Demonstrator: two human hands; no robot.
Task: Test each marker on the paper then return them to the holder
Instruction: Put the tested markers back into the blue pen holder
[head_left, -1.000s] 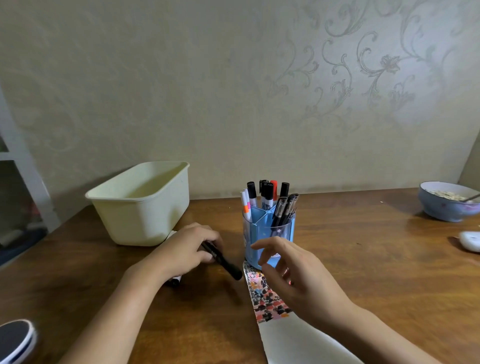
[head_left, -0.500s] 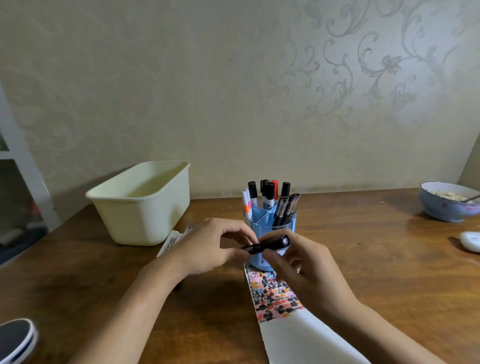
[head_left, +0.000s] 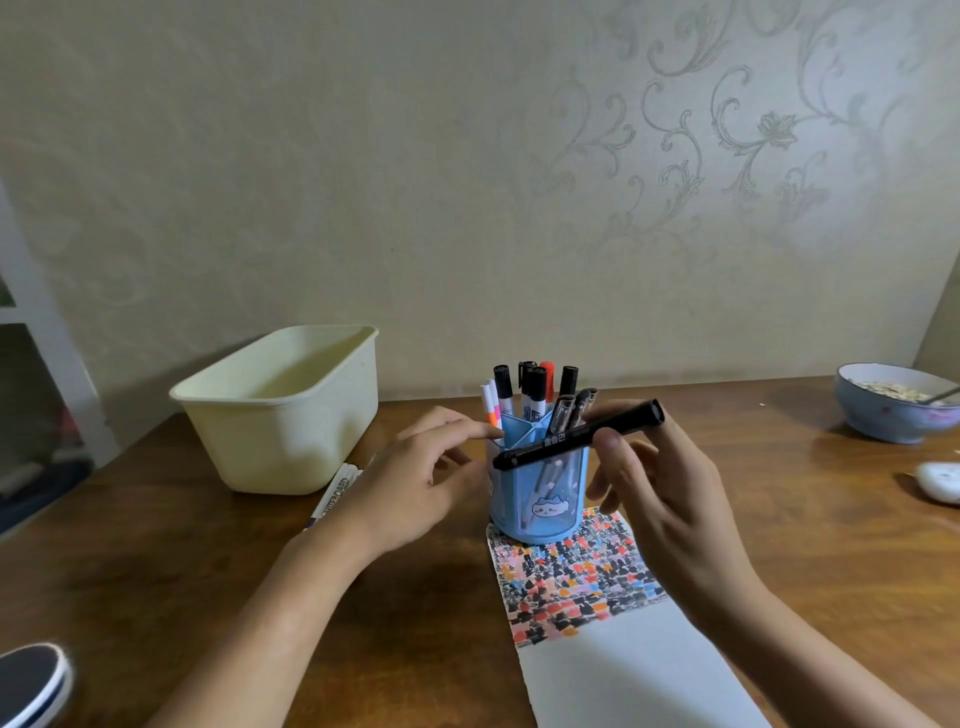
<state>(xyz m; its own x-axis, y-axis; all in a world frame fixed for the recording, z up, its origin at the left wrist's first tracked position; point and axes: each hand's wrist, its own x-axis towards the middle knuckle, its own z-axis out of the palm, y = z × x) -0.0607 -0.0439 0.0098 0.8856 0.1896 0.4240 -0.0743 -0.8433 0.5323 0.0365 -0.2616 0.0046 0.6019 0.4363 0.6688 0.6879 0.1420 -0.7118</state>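
Note:
My right hand (head_left: 660, 499) pinches a capped black marker (head_left: 576, 435), held nearly level in front of the blue holder (head_left: 540, 493). The holder stands on the far end of the paper (head_left: 623, 670), which is white with a band of coloured test marks (head_left: 571, 582). Several markers (head_left: 535, 389) with black, red and orange caps stick up from the holder. My left hand (head_left: 415, 488) hovers to the left of the holder, fingers relaxed, holding nothing. Two white markers (head_left: 335, 493) lie on the table behind my left hand.
A cream plastic tub (head_left: 280, 410) stands at the back left of the wooden table (head_left: 805, 545). A blue bowl (head_left: 893, 410) with a spoon sits at the far right, a white object (head_left: 940, 483) before it. A dark round object (head_left: 31, 686) lies at the bottom left.
The black marker passed from my left hand to my right hand and rose in front of the holder. My left hand let go and drew back to the left.

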